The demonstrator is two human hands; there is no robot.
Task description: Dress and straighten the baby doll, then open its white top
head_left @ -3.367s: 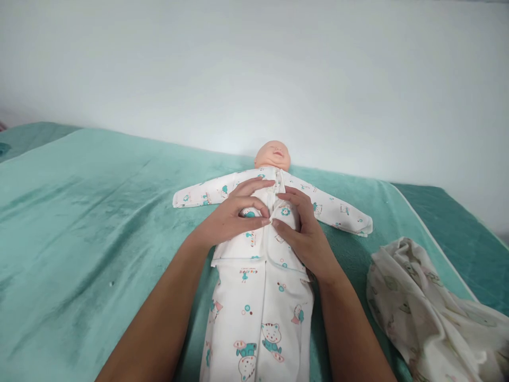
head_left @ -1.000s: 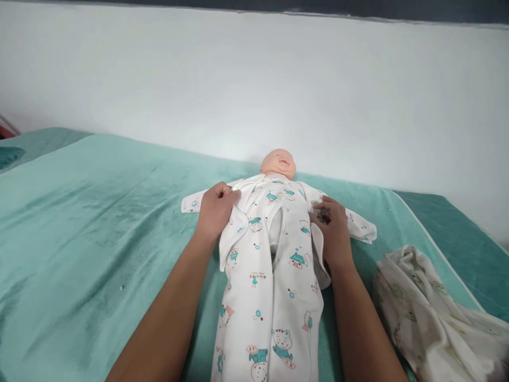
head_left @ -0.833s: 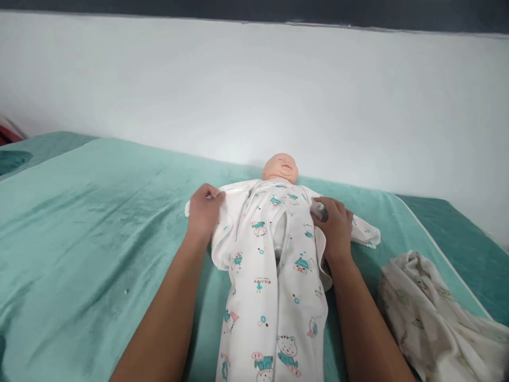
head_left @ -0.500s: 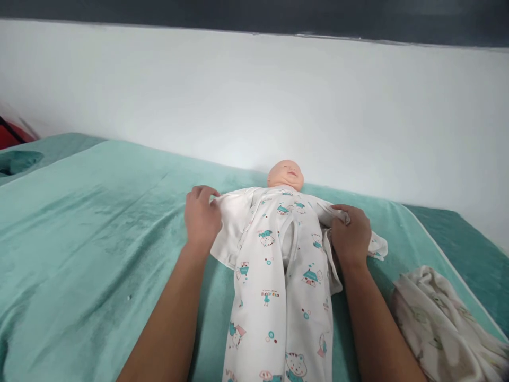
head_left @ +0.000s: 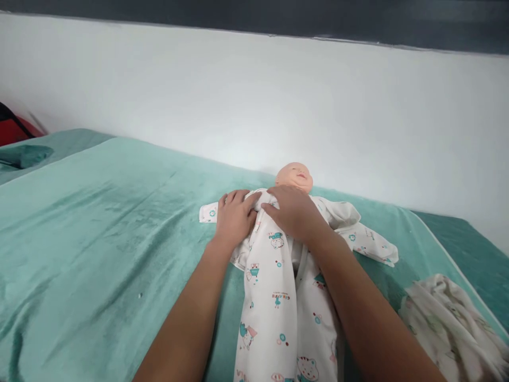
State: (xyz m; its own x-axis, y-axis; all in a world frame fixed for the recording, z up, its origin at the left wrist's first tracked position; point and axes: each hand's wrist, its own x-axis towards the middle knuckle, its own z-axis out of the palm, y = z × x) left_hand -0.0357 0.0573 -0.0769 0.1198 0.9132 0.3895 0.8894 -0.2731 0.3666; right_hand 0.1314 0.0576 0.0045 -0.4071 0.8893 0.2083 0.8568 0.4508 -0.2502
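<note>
A doll (head_left: 296, 176) lies face up, its head toward the wall. White printed baby trousers (head_left: 267, 302) lie along its front, over a white baby shirt (head_left: 239, 260). On the doll's chest at the left side rests my left hand (head_left: 235, 216), its fingers spread over the shirt. My right hand (head_left: 296, 213) reaches across the upper chest just below the head, thumb and forefinger apart on the cloth. The two hands nearly meet. A printed sleeve (head_left: 369, 241) extends to the right, and a cuff (head_left: 208, 213) shows beyond my left hand.
A crumpled patterned cloth (head_left: 449, 323) lies at the lower right. Green plush cover (head_left: 99, 239) spreads under everything, with creases at the left. The white wall (head_left: 199, 95) stands right behind the doll's head. Something red (head_left: 14, 131) shows at the far left.
Both hands have let go of the shirt's sides and moved inward onto the doll's chest. The shirt's left side is now drawn inward, exposing a cuff. The view has shifted slightly left.
</note>
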